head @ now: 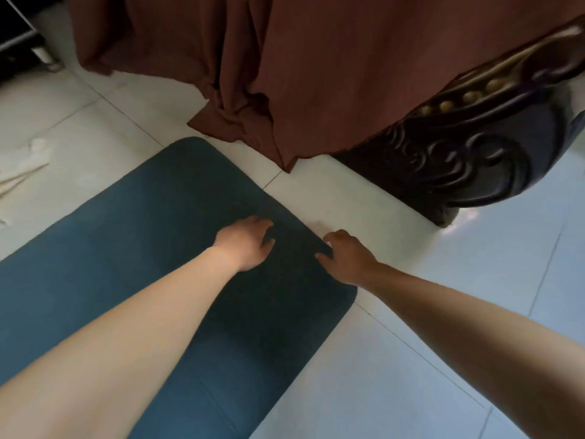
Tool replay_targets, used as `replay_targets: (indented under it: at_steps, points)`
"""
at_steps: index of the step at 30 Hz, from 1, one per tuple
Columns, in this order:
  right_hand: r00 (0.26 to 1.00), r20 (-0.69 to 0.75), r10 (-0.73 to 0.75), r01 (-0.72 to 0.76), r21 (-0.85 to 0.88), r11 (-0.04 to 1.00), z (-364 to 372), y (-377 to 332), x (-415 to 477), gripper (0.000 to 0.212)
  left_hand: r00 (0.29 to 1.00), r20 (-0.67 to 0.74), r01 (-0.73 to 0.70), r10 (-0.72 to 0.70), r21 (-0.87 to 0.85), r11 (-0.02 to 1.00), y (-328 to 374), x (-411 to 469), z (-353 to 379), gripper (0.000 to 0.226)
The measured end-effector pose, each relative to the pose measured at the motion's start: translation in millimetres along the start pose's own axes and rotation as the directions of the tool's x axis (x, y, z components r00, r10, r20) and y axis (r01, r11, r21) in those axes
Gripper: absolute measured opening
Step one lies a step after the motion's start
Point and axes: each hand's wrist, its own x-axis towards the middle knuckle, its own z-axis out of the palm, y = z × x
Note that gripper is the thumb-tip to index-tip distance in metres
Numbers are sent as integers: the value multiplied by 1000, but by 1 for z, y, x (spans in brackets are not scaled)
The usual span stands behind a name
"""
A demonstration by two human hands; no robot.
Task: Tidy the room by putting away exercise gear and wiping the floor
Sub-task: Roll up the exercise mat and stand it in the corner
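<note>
Mat blue, flat on tiled floor, short end under both grips | left grip fingers loosely bent, tips resting on mat | right grip at mat's edge, thumb on top, clamped or not: cannot tell | brown cloth beyond grips

A plain teal-blue mat lies on a white floor crossed by thin dark grout lines, with a plain reddish-brown cloth at the far middle and, far right, dark brown furniture patterned with scrolls and gold beads.
</note>
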Motion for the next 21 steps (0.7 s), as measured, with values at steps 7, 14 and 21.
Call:
replay_targets:
  at_steps: [7,14,21]
  points:
    - [990,-77,121,-110,138,984,44,14,3,61,997,50,69,-65,-68,995,-3,-6,56,53]
    - [993,-73,95,-90,67,994,37,22,12,62,999,24,46,-44,-77,996,-4,-10,72,52]
    - [993,-112,-49,72,217,973,22,11,0,46,976,-213,-83,44,-176,981,-10,-17,31,52]
